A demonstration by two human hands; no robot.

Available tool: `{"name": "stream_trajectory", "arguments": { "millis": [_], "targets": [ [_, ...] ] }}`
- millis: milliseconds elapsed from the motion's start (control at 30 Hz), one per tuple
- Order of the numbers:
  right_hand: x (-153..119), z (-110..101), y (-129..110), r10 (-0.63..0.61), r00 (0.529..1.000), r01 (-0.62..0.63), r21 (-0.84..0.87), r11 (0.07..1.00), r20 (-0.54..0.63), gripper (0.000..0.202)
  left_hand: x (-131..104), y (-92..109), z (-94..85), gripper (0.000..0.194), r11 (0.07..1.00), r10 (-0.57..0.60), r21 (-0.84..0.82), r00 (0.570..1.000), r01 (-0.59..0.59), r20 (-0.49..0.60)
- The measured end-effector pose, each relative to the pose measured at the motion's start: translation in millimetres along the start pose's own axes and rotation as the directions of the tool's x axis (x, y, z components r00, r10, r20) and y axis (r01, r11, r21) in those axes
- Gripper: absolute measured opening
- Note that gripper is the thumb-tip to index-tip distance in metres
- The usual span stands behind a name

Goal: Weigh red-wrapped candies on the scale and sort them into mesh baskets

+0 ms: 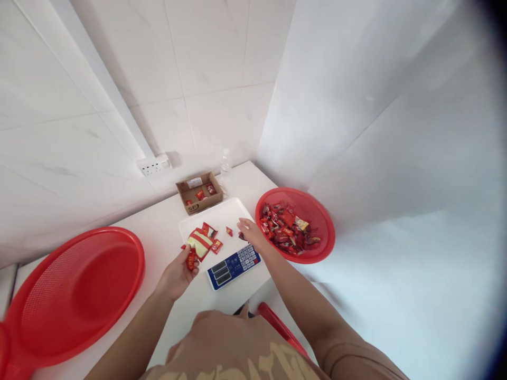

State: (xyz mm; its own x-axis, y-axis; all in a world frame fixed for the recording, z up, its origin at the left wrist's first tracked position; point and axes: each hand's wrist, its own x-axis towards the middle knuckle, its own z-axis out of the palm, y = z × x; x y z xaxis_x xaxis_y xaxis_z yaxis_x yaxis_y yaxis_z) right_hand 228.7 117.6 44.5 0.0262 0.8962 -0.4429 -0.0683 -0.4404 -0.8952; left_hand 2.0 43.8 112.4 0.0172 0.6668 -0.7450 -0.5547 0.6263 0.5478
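Observation:
My left hand [177, 277] is closed on a small shiny red candy packet [191, 260] at the left edge of a white weighing scale. Touching its fingertips is a larger red-and-cream packet [200, 243] over the scale's white tray [227, 210]; whether the hand grips that too I cannot tell. Small red packets [216, 246] lie beside it, and a tiny one [229, 231] sits apart. My right hand [250, 233] is over the tray's right side, fingers extended and apart, close to a dark red packet [242, 236] partly hidden by the hand.
A red plastic basket [322, 211] full of red packets stands on the right. Behind the scale are a cardboard box [193, 208] with a few packets and a clear bottle [225, 162]. An empty red basket [79, 285] fills the left. The scale's blue keypad panel [233, 267] faces me.

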Motion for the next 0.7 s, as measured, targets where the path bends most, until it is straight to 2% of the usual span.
{"name": "stream_trajectory", "arguments": {
  "millis": [67,167,233,267,333,400,467,533,567,633,700],
  "targets": [
    [-16.7,1.1,-4.0,0.044,0.987,-0.046,0.008,0.999,0.154,0.041,0.2,-10.4,6.0,0.016,0.997,-0.037,0.072,0.998,0.034,0.043],
    [-49.8,2.2,-8.4,0.090,0.883,-0.095,-0.011,0.995,0.460,0.043,-0.5,-30.4,16.8,0.021,0.976,-0.101,0.205,0.985,0.071,0.142],
    [-69.2,0.4,-7.9,0.108,0.844,-0.095,-0.051,0.994,0.526,0.040,-1.3,-42.2,23.2,0.025,0.961,-0.120,0.269,0.973,0.064,0.197],
    [-76.0,-2.0,-6.3,0.115,0.850,-0.096,-0.065,0.993,0.514,0.036,-1.7,-46.5,25.6,0.026,0.955,-0.125,0.290,0.968,0.058,0.218],
    [-82.2,-11.0,-1.4,0.120,0.901,-0.107,-0.054,0.993,0.417,0.028,-2.2,-51.3,28.6,0.029,0.944,-0.143,0.325,0.960,0.059,0.241],
    [-79.4,-27.1,3.7,0.106,0.962,-0.114,0.017,0.993,0.250,0.024,-2.3,-51.6,29.3,0.035,0.937,-0.162,0.343,0.956,0.071,0.243],
    [-70.8,-49.4,6.2,0.089,0.996,-0.091,0.171,0.981,0.021,0.022,-1.7,-49.7,27.9,0.043,0.938,-0.167,0.339,0.956,0.079,0.242],
    [-60.7,-73.7,4.8,0.103,0.976,-0.023,0.379,0.925,-0.193,0.018,-0.6,-47.8,25.2,0.045,0.946,-0.156,0.316,0.956,0.071,0.250],
    [-56.4,-84.3,3.2,0.125,0.959,0.010,0.473,0.881,-0.254,0.016,0.1,-47.4,23.6,0.042,0.950,-0.148,0.307,0.954,0.064,0.259],
    [-50.5,-98.0,0.1,0.192,0.939,0.019,0.601,0.799,-0.285,0.011,1.6,-47.5,20.9,0.031,0.953,-0.134,0.299,0.952,0.047,0.277],
    [-48.7,-97.4,0.2,0.253,0.938,-0.035,0.659,0.752,-0.239,0.013,2.5,-48.6,19.4,0.022,0.949,-0.133,0.312,0.948,0.038,0.289]
  ]
}}
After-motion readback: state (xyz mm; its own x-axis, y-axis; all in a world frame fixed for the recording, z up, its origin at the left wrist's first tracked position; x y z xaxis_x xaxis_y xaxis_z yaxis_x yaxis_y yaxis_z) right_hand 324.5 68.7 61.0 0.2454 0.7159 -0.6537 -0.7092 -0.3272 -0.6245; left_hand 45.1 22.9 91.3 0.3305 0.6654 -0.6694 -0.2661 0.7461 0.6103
